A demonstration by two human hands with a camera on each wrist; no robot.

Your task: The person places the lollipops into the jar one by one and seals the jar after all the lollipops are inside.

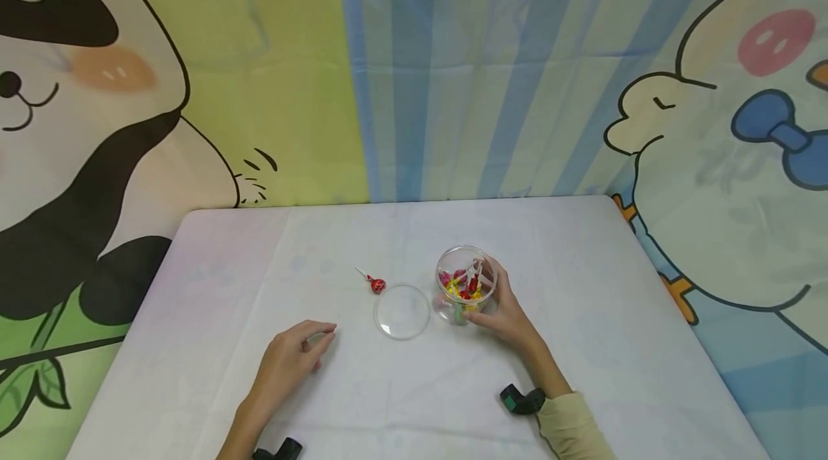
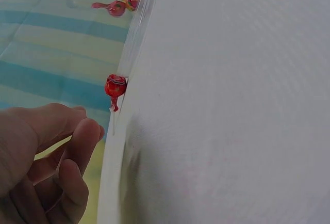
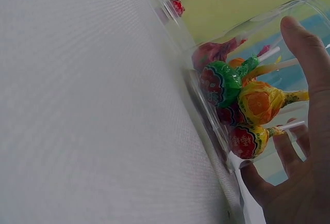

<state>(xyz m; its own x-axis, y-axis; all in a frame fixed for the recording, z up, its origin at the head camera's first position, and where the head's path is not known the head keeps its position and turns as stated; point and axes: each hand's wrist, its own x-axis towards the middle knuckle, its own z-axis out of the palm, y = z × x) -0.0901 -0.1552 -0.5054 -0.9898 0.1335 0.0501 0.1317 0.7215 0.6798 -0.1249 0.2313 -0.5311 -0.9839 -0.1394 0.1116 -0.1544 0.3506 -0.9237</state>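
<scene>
My right hand (image 1: 507,320) grips a clear plastic jar (image 1: 441,308) from its right side, thumb and fingers spread around the wall. Inside are several wrapped lollipops (image 3: 221,83) in green, yellow, red and pink, their sticks pointing up toward the jar's mouth. Just left of the jar, a round transparent lid (image 1: 402,311) lies flat on the table. One red lollipop (image 1: 378,286) lies beyond the lid's left edge, its white stick pointing away to the left. Nearer to me, my left hand (image 1: 294,359) hovers low with loosely bent fingers and holds nothing.
A white cloth covers the table (image 1: 310,251). Behind its far edge hangs a printed curtain (image 1: 414,72) with cartoon animals. Each wrist wears a black camera, the right one (image 1: 522,399) close over the cloth.
</scene>
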